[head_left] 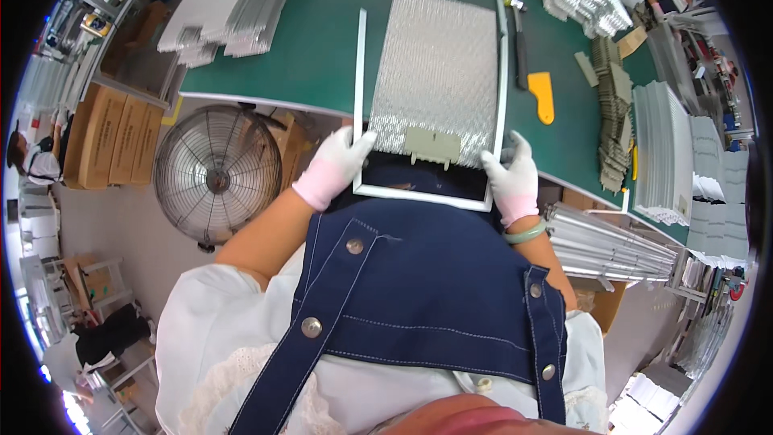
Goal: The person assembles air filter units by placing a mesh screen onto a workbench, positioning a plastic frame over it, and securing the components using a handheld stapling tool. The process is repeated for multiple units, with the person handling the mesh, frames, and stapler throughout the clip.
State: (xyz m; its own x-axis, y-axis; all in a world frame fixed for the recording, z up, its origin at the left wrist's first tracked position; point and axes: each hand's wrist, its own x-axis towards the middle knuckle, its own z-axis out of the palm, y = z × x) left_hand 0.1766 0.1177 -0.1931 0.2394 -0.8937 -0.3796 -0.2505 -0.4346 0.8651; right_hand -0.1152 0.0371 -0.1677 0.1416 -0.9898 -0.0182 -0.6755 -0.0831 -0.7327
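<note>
A white, three-sided metal frame (423,196) extends over the near table edge, its closed side toward my body. My left hand (334,163), in a white glove with a pink cuff, grips its left side. On the right side, my gloved right hand (514,181) is closed round the frame, thumb close to the panel's corner. Between the side bars lies a silver, finely ribbed mesh panel (439,64), apart from the left bar and close along the right one. A grey-green plastic piece with small prongs (432,146) sits at the panel's near edge.
On the green table (322,56), a hammer (520,48) and a yellow-handled tool (543,98) lie right of the frame. Grey-green plastic pieces (613,105) are piled farther right. White panels (233,0) are stacked left. A floor fan (217,180) stands near my left arm.
</note>
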